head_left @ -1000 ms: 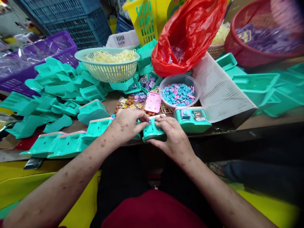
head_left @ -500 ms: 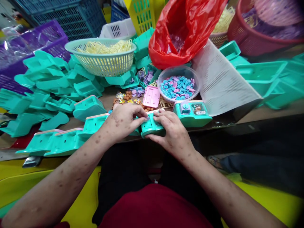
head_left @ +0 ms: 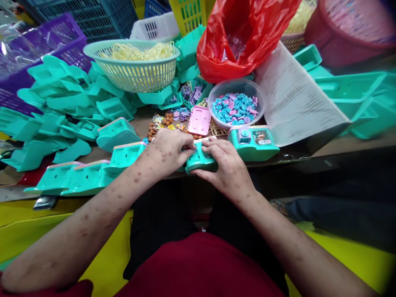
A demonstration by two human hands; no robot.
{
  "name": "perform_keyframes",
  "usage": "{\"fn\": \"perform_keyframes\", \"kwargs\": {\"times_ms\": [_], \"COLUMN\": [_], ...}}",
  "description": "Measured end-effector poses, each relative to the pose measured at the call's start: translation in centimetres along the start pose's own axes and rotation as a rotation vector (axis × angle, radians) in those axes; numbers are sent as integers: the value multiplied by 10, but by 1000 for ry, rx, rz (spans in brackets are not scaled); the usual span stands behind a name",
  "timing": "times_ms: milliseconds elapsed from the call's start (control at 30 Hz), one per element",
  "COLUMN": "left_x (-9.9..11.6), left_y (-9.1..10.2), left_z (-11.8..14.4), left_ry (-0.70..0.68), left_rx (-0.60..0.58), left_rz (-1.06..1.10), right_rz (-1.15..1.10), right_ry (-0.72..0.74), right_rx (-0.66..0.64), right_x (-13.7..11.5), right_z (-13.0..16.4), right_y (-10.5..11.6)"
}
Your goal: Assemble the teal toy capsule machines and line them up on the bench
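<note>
Two hands (head_left: 167, 153), one clear bowl (head_left: 236, 87), one red bag (head_left: 247, 37)

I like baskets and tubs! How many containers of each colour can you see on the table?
Pale green round plastic basket: 1
Clear round plastic bowl: 1
Red plastic bag: 1
Dark red round basket: 1
Yellow slotted plastic basket: 1
Total: 5

Brown table (head_left: 340, 145) under teal toy shells (head_left: 66, 103), pink panel (head_left: 199, 120), clear bowl (head_left: 235, 108), red bag (head_left: 244, 37).

smooth plastic toy shell (head_left: 199, 161), glossy red bag (head_left: 244, 37)
</note>
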State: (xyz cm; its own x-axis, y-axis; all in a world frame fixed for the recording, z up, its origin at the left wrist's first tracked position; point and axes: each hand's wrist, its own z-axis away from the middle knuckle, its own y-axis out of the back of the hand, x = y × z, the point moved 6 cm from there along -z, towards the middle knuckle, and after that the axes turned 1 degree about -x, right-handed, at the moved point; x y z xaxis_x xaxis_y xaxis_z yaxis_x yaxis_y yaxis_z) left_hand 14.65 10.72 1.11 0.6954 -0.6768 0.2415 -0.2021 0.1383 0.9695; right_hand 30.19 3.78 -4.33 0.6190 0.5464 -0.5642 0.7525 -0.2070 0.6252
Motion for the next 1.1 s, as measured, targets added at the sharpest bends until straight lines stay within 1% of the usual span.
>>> {"fn": "perform_keyframes", "kwargs": {"times_ms": [133,267,333,400,467,500,600,633,667,733,767,833,967,1033,1100], "left_x": [2,6,5,3,0,-3,-13,-18,-22,-30,-34,-43,-59,-65,-68], "left_y": [-4,-10,-11,-6,8,19,58,68,76,84,83,76,53,45,42], "left_z": [1,6,6,7,9,11,24,30,35,44,48,54,60,60,58], "left_ry": [-25,11,28,28,28,36,97,117,128,123,116,119,158,160,154], "left_rx": [-2,29,16,-13,6,44,207,239,252,222,190,118,1,-26,-16], "left_rz": [-27,-85,-94,-66,-16,8,40,40,36,24,17,-1,-47,-53,-41], "right_rz": [-1,-3,-2,-1,-1,-1,5,8,9,8,6,5,20,22,21], "right_ry": [6,-10,-6,4,15,19,24,26,29,33,34,39,54,60,63], "right_rx": [0,-2,3,14,23,26,29,31,32,33,34,37,43,40,46], "right_x": [0,0,1,0,0,-1,-2,-2,-2,-2,-1,0,0,-1,-2], "right_z": [0,0,1,1,1,1,1,1,1,2,2,3,4,4,4], "right_y": [0,-1,-1,0,0,0,1,1,1,1,0,0,-1,-1,-1]}}
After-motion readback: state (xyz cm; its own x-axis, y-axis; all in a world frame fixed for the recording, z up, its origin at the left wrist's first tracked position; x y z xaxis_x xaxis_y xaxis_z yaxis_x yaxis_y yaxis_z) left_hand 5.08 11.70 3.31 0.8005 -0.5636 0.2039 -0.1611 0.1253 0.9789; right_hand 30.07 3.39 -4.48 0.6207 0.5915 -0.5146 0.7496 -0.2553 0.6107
